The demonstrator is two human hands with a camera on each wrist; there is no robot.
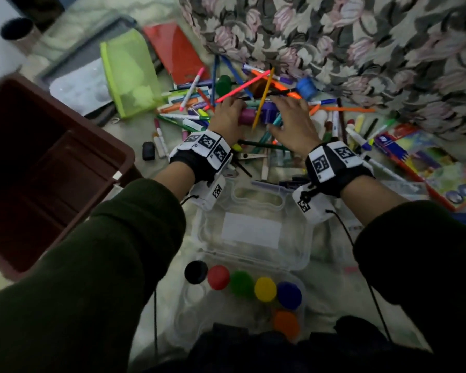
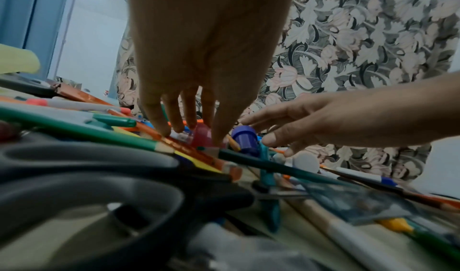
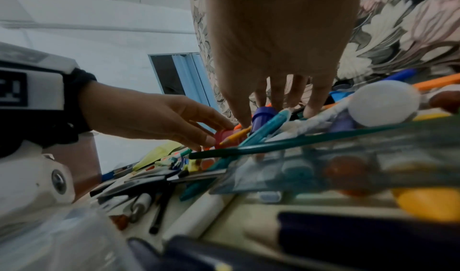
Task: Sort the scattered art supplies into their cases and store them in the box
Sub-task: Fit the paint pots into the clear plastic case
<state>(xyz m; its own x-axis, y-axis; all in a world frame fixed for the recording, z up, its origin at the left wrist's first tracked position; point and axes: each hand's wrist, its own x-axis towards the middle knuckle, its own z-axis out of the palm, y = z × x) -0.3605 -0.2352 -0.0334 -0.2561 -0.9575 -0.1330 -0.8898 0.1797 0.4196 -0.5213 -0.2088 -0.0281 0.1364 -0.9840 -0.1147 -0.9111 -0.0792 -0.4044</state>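
Reaching into the marker pile (image 1: 253, 109) mid-frame on pale floor (image 1: 135, 130), floral cloth (image 1: 361, 49) upper right: left hand (image 1: 228, 117) pinching a pink paint pot (image 1: 246, 116), right hand (image 1: 293, 122) released.

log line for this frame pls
phase: picking paint pots from pile | left hand: pinching pink pot | right hand: open, reaching purple pot | clear case: open

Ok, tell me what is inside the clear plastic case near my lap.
The clear plastic case holds paint pots capped black, red, green, yellow, blue and orange. Some round wells look empty; dark clothing covers its near edge.
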